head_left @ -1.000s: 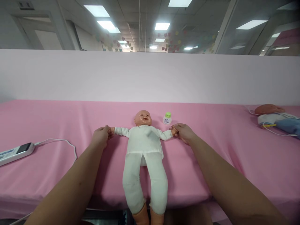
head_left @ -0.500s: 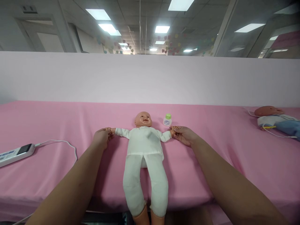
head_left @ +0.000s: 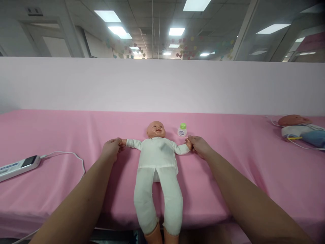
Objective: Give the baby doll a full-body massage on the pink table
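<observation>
Right hand [head_left: 199, 146] shifted outward, doll [head_left: 157, 154] lengthwise, head [head_left: 155, 129] away.

One white-clothed doll [head_left: 157, 154] in the centre of the frame and one blue-and-white-clothed doll [head_left: 314, 137] at the right edge made two dolls. One left hand [head_left: 111, 148] and one right hand [head_left: 199, 146] showed, with one green-capped bottle [head_left: 182, 130], one white corded device [head_left: 19, 168] at the left edge and one pink cloth [head_left: 228, 135].

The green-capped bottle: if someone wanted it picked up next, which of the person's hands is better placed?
Probably the right hand: it is close to the green-capped bottle, while the left hand is on the far side of the doll. Both hold the doll, so the right would need to let go first.
</observation>
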`<state>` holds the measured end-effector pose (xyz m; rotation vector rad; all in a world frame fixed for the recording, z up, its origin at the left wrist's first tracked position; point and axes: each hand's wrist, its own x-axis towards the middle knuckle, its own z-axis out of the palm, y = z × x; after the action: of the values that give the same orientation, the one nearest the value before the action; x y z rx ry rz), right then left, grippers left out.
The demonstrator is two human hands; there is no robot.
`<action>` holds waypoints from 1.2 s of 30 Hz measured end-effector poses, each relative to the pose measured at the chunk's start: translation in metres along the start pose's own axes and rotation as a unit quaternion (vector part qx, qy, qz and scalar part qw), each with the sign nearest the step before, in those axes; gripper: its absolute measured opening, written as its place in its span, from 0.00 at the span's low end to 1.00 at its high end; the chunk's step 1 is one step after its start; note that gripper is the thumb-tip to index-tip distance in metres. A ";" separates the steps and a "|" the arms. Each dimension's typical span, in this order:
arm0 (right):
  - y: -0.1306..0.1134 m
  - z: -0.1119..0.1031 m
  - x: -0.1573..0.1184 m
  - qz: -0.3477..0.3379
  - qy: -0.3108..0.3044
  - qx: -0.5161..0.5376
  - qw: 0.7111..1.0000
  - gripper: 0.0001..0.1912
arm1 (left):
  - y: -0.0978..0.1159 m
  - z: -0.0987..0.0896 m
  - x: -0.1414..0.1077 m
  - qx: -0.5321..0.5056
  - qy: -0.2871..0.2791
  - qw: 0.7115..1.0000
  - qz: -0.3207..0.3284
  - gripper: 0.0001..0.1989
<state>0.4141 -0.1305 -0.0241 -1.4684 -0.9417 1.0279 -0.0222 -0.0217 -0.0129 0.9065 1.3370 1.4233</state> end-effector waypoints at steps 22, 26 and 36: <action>-0.001 -0.016 -0.002 -0.015 -0.135 0.124 0.983 0.17 | 0.006 0.002 -0.009 -0.012 -0.020 1.000 0.014 0.11; 0.001 -0.011 -0.001 -0.020 -0.090 0.086 0.992 0.17 | 0.007 0.003 -0.011 0.011 -0.002 1.000 0.022 0.11; -0.006 -0.014 0.001 0.009 -0.047 0.156 0.987 0.06 | 0.002 0.007 0.001 0.057 0.024 0.998 -0.020 0.02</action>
<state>0.4280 -0.1330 -0.0176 -1.1775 -0.7924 1.2081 -0.0162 -0.0191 -0.0101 0.9199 1.4753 1.3578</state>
